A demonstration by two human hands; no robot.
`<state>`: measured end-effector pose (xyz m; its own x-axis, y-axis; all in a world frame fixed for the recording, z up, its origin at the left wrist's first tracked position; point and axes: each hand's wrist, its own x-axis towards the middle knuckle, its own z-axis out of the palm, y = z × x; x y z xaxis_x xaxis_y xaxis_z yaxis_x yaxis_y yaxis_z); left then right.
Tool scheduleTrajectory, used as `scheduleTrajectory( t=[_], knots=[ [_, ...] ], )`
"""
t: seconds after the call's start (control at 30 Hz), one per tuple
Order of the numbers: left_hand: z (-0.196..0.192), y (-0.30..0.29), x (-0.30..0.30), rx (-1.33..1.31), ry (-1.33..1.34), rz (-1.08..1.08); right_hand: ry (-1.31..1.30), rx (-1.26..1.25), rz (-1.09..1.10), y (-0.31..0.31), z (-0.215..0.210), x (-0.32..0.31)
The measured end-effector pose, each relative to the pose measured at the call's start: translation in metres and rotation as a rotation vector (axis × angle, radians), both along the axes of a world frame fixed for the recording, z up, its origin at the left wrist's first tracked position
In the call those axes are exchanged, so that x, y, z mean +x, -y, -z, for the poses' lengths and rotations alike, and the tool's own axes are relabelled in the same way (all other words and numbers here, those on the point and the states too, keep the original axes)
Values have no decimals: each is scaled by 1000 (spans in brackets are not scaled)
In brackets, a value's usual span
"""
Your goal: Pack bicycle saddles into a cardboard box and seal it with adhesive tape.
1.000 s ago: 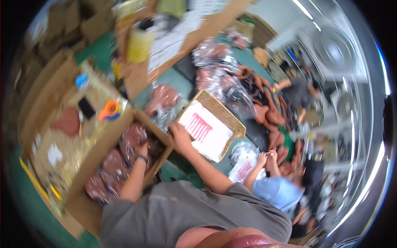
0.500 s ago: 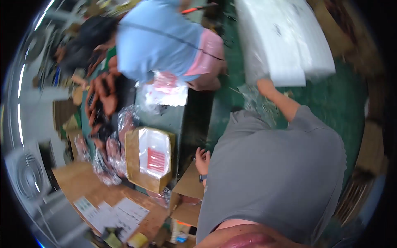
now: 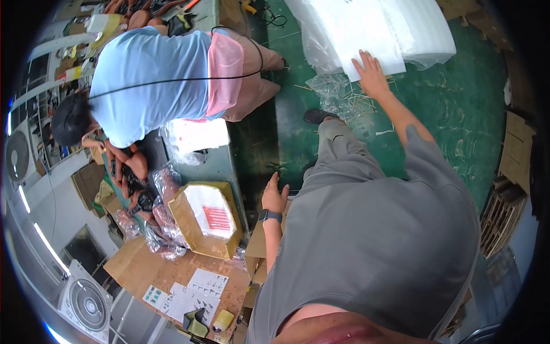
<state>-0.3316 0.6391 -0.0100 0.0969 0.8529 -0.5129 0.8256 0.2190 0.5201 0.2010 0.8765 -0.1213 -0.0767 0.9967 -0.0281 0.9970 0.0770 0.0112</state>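
Note:
My right hand (image 3: 371, 75) reaches out to the far right, its fingers spread flat on the near edge of a large white foam sheet stack or roll (image 3: 366, 34) partly wrapped in clear plastic. Crumpled clear plastic film (image 3: 329, 92) lies beside that hand, among thin straw-like scraps on the green floor. My left hand (image 3: 275, 196), with a dark watch (image 3: 270, 215) on the wrist, hangs at my left side with nothing visible in it and its fingers apart. A cardboard box (image 3: 256, 245) stands just below it, partly hidden by my arm.
On my left, a co-worker in a light blue shirt (image 3: 152, 80) bends over a bench. A yellowish box lined with white plastic (image 3: 197, 243), bagged brown items (image 3: 163, 235) and a wooden board with papers (image 3: 134, 266) lie nearer. Flattened cardboard (image 3: 518, 152) stands far right.
My view has turned and steadied. My right hand has gone from gripping the foam's near edge to lying spread on it. The co-worker now appears farther left and bent over.

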Motion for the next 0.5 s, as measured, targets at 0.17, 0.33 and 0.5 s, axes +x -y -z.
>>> scheduleTrajectory(
  t=[0.17,0.33,0.5],
  knots=[
    [-3,42,-11,51,87,-156,-416,-26,-206,-29,-63,45],
    [-68,110,-12,169,465,-531,-822,-846,-57,3,-274,-149],
    [-176,205,-23,461,1291,-986,-1355,-1100,-352,163,-285,-403]
  ],
)
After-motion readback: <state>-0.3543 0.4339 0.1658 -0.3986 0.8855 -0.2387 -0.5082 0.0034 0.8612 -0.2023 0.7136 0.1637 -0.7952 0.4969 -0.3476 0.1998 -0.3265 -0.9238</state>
